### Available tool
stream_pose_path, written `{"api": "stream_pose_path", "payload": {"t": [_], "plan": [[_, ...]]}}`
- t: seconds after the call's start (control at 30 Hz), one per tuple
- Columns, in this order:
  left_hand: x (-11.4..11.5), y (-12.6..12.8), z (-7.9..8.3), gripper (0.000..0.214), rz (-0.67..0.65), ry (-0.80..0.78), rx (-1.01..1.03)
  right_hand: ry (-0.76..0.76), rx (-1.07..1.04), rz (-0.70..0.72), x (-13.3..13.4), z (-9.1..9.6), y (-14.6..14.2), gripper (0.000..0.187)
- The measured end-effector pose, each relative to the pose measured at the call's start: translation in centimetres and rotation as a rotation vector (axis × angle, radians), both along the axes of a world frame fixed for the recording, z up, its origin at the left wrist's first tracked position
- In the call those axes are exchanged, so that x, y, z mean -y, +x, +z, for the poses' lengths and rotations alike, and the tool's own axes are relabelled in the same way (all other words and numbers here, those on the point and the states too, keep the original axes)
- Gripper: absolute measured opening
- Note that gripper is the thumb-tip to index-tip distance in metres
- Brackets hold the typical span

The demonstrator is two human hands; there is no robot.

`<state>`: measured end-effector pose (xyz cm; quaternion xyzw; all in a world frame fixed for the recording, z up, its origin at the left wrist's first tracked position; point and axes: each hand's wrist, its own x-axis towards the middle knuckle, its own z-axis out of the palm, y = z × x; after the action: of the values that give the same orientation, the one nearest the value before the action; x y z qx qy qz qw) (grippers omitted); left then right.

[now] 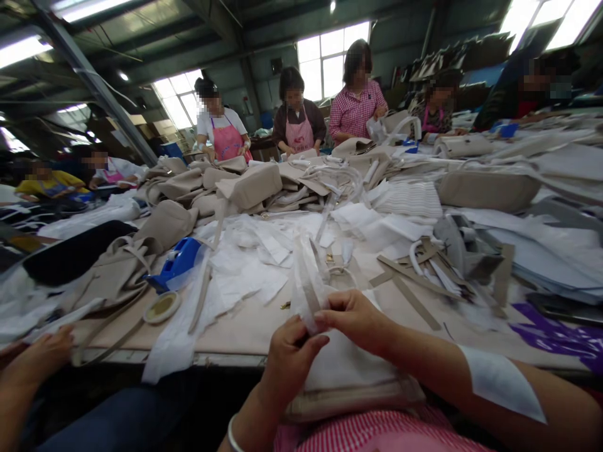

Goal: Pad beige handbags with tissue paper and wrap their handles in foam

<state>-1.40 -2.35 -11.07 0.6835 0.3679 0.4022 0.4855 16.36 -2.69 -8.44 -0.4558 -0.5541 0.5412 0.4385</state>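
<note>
My left hand (293, 353) is closed, thumb and fingers pinching the lower end of a beige bag strap (308, 292) covered in thin white wrapping. Close beside it my right hand (355, 321) pinches the same wrapped strap. The strap stands up in a loop above my fingers. Under my hands a beige bag (358, 402) rests against the table edge and my lap, partly covered by a white sheet. Gold-coloured metal fittings (330, 258) show just beyond the right hand. My fingers hide the strap's lower end.
A blue tape dispenser (181, 263) and a tape roll (161, 307) lie to the left, near a co-worker's hand (44, 355). Beige strips (414, 301), a grey dispenser (464, 248) and purple plastic (556, 333) are at right. Beige bags (249, 186) pile up ahead; several co-workers stand beyond.
</note>
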Motion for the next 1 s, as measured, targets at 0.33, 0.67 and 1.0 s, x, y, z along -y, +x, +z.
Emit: {"api": "stream_pose_path", "payload": {"t": [0.33, 0.67, 1.0], "plan": [[0.3, 1.4, 1.0, 0.014, 0.217, -0.093, 0.113, 0.627, 0.677, 0.103, 0.5, -0.8, 0.8, 0.022], [-0.1, 0.3, 0.0, 0.019, -0.020, 0.429, -0.109, -0.354, -0.275, 0.075, -0.1, 0.4, 0.9, 0.038], [-0.1, 1.1, 0.7, 0.023, 0.132, -0.332, 0.182, 0.742, 0.806, -0.034, 1.1, -1.8, -0.3, 0.024]]}}
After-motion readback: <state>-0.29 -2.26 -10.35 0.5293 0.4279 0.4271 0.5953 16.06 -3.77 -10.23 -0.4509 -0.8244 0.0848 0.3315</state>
